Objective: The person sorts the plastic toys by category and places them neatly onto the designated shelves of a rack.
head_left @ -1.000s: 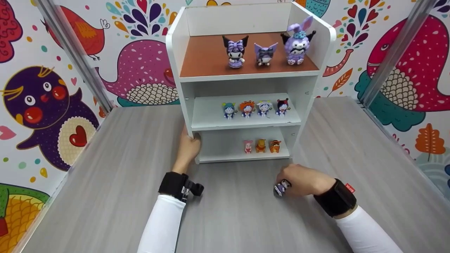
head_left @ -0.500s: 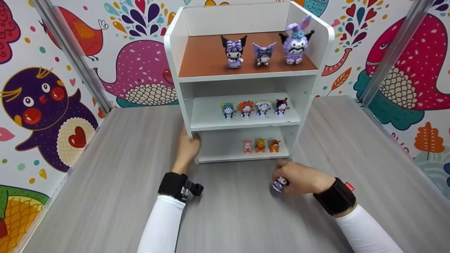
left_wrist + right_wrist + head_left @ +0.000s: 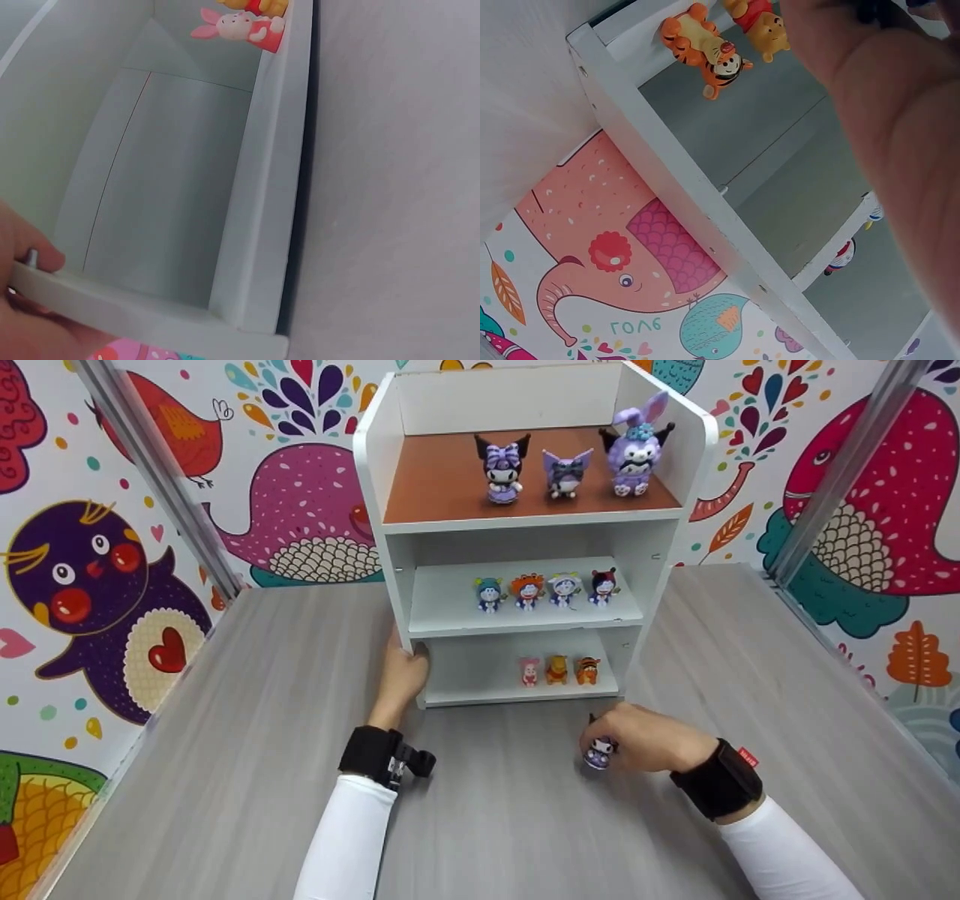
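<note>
My left hand (image 3: 403, 669) grips the side panel of a white shelf unit (image 3: 517, 525) low on its left. In the left wrist view the thumb (image 3: 34, 240) lies inside that panel and the fingers pass under its outer face. In front of the unit's lower right corner, my right hand (image 3: 637, 735) holds a small purple-and-black figurine (image 3: 600, 753) with dark pointed ears. It stands nearly upright, close over the grey table, face toward the head camera. Its upper part is partly hidden by the fingers. In the right wrist view the hand (image 3: 900, 142) covers the upper right.
On the brown top shelf (image 3: 442, 472) stand three purple figurines. Several small costumed figurines (image 3: 527, 592) line the middle shelf. The bottom shelf holds a pink piglet figurine (image 3: 529, 672), a yellow bear figurine (image 3: 556, 670) and an orange tiger figurine (image 3: 587, 670). Cartoon-printed walls enclose the grey table (image 3: 487, 825).
My right hand has shifted slightly up and turned the figurine from tilted to nearly upright. The left hand keeps its grip on the shelf unit.
</note>
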A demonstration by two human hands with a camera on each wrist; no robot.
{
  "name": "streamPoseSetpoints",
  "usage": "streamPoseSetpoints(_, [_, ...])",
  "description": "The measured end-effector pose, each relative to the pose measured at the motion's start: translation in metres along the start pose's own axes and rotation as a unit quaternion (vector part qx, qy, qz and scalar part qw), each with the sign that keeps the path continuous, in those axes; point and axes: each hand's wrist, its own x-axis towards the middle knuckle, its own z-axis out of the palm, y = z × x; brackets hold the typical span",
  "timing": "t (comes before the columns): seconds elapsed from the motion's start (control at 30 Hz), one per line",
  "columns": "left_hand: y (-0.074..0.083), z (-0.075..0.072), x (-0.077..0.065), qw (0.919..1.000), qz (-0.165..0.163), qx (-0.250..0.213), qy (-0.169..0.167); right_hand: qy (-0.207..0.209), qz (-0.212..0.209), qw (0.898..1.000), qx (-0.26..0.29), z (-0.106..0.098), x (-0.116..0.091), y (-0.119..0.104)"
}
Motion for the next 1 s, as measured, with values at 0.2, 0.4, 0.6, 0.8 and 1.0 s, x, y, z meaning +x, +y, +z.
streamPoseSetpoints(0.2, [-0.0001,0.0011,0.0,1.0,-0.001,0.002,0.002,0.024,-0.016,0.999,-0.029,0.0016,0.0007,-0.0007])
streamPoseSetpoints(0.4, [-0.0009,0.0011,0.0009,1.0,-0.003,0.004,0.003,0.061,-0.022,0.997,-0.037,0.0024,0.0034,-0.0033])
streamPoseSetpoints(0.6, [-0.0012,0.0009,0.0013,0.9999,-0.007,0.008,0.006,0.054,-0.005,0.998,-0.005,0.0023,0.0034,-0.0034])
streamPoseSetpoints(0.8, [-0.0001,0.001,0.0015,0.9999,-0.005,0.01,0.007,0.073,-0.013,0.997,-0.006,0.0016,0.0036,-0.0018])
streamPoseSetpoints(1.0, [0.0002,0.0008,0.001,0.9999,-0.002,0.012,0.009,0.052,0.0,0.998,0.034,-0.0011,0.0039,-0.0013])
